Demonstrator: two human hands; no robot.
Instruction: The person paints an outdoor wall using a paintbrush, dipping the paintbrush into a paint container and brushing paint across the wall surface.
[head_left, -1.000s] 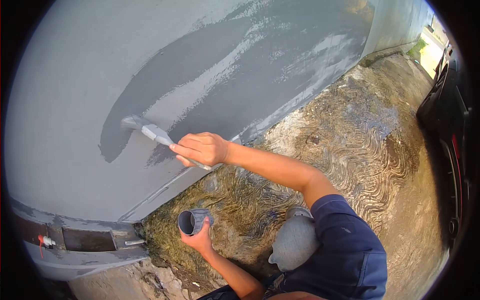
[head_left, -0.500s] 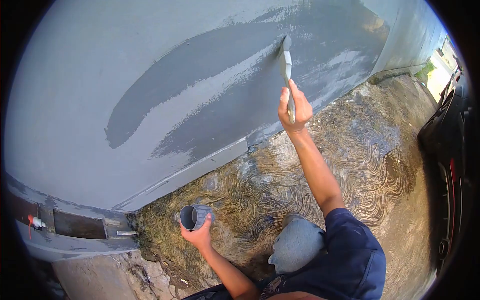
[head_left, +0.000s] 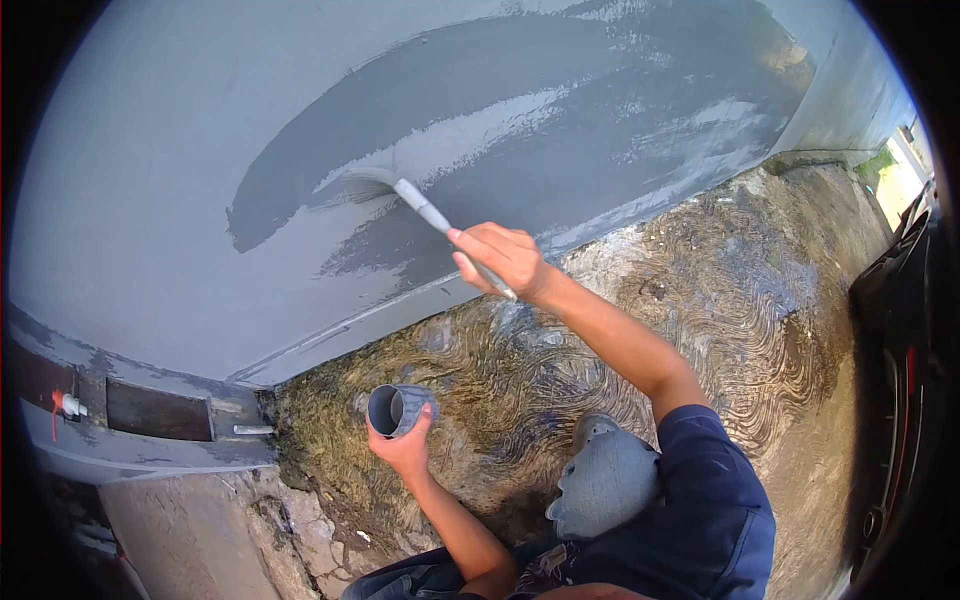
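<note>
My right hand (head_left: 507,258) grips the handle of a paintbrush (head_left: 424,206), fingers closed round it. Its bristles are bent against the grey wall (head_left: 200,190), at the left part of a pale strip between darker, wet-looking bands of grey paint (head_left: 345,110). Lower down, my left hand (head_left: 404,450) is wrapped round a grey cup (head_left: 421,400), held above the ground with its mouth tilted towards the wall side. The inside of the cup looks grey; how much it contains I cannot tell.
A grey paint-coloured bucket-like container (head_left: 605,485) stands by my body, partly hidden. Rough, wavy-patterned concrete ground (head_left: 700,300) runs along the wall's foot. A dark vehicle (head_left: 895,300) is at the right. Lower left are a white tap with a red handle (head_left: 70,404) and a recessed opening (head_left: 160,411).
My right hand has swept the paintbrush leftward and down along the wall, covering part of the pale strip. The left hand with the cup has barely moved; the view has shifted slightly.
</note>
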